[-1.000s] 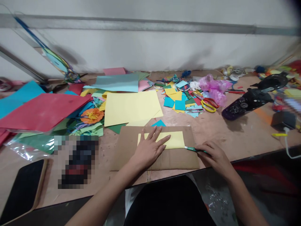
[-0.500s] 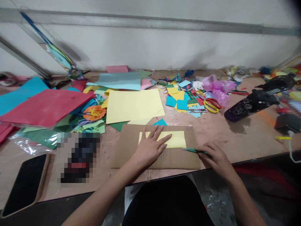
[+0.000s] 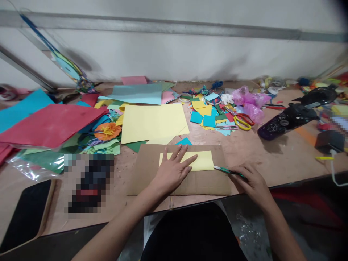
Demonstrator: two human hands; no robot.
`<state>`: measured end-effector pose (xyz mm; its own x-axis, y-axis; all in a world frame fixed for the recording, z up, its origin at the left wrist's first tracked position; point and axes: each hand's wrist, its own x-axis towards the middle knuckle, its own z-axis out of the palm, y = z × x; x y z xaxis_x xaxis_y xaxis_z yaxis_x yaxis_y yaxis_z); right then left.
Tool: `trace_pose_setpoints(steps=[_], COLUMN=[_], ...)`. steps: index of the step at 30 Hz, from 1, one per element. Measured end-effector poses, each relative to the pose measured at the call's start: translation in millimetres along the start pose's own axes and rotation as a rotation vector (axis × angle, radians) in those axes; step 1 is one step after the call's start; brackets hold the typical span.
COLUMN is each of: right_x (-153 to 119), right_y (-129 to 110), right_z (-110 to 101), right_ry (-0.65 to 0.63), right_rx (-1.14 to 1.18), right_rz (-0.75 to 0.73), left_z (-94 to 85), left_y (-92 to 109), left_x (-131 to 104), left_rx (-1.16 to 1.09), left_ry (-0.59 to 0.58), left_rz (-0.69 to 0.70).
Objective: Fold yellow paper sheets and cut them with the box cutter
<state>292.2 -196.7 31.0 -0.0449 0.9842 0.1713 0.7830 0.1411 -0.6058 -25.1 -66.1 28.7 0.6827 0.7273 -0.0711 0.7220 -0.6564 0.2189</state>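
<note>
My left hand (image 3: pixel 174 166) lies flat with spread fingers on a folded-looking strip of yellow paper (image 3: pixel 203 160), pressing it onto a brown cardboard piece (image 3: pixel 190 184). Part of the strip is hidden under the hand. My right hand (image 3: pixel 251 179) is closed around a green craft knife (image 3: pixel 227 170). Its blade points left, and the tip is at the lower right corner of the yellow strip; whether it touches the paper I cannot tell. The cardboard rests near the table's front edge.
A large yellow sheet (image 3: pixel 154 123) lies behind the cardboard. Red sheets (image 3: pixel 54 123) and a phone (image 3: pixel 28 212) are at the left. Scissors (image 3: pixel 241 123) rest among paper scraps, and a dark bottle (image 3: pixel 285 121) lies on the right. The table edge (image 3: pixel 293 183) runs in front.
The craft knife in my right hand has shifted slightly right and up, its tip now at the strip's corner. My left hand stays on the paper. The view has moved a little.
</note>
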Motion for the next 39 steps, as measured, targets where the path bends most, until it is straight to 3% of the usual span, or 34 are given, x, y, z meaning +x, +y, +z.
trace_pose_setpoints(steps=[15,26,39], right_x=[1.9,7.6,9.9], right_y=[-3.8,-16.1,-21.5], right_z=[-0.2,13.7,13.1], right_ry=[0.019,-0.004,-0.034], right_rx=[-0.009,-0.075,-0.055], right_rz=[-0.015,-0.101,-0.065], left_z=[-0.3,-0.9,1.3], left_y=[0.1,0.9,0.1], left_x=[0.0,0.5,-1.5], left_rx=[-0.011,-0.021,-0.035], left_ry=[-0.003,-0.017,0.032], left_rz=[0.001,-0.006,-0.006])
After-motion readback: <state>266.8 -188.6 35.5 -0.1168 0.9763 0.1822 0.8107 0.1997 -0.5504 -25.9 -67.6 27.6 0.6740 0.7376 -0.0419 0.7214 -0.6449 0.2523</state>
